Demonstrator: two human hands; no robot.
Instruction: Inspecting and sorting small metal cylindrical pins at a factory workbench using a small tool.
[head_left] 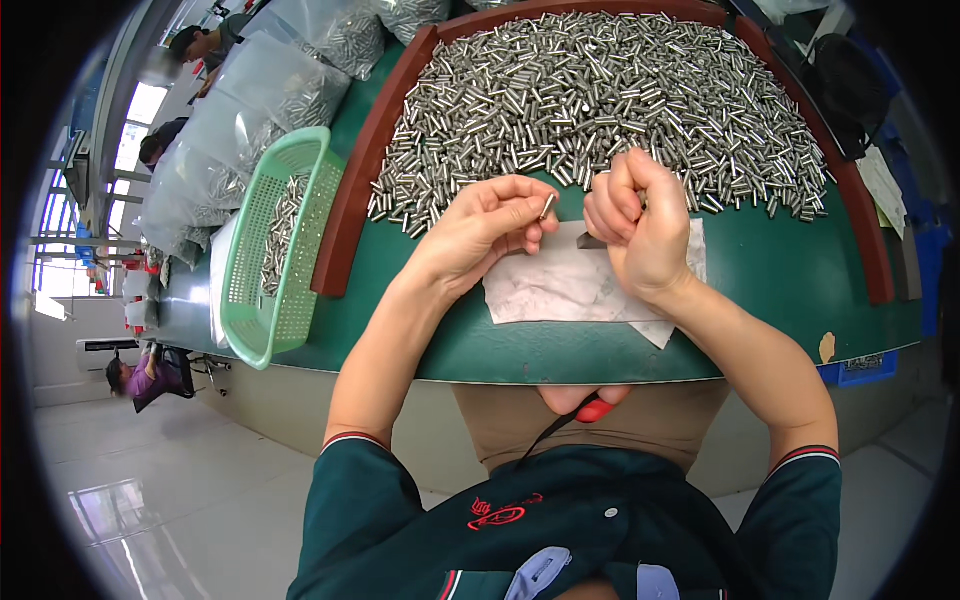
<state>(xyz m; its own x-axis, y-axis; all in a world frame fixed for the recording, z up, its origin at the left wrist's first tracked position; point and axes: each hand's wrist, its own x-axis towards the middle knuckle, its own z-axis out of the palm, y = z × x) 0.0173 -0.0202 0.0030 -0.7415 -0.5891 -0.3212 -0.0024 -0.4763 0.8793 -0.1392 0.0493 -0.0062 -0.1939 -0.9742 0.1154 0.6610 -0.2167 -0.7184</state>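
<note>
My left hand (492,225) is closed in a pinch, with a short shiny metal pin (547,206) between thumb and forefinger. To its right, my right hand (640,225) is curled into a fist; what its fingers hold is mostly hidden. A dark grey, flat-ended piece (590,241) shows just below those fingers, and I cannot tell whether the fist grips it. Both hands are over a stained white cloth (545,290) on the green tabletop (440,345). Beyond them spreads a large heap of similar metal pins (600,100).
Dark red wooden rails (362,190) border the heap. Left of them stands a light green plastic basket (240,290) partly filled with pins. Clear bags (230,110) of metal parts line the far left. A blue bin (868,372) is at the lower right. Other people sit at the left.
</note>
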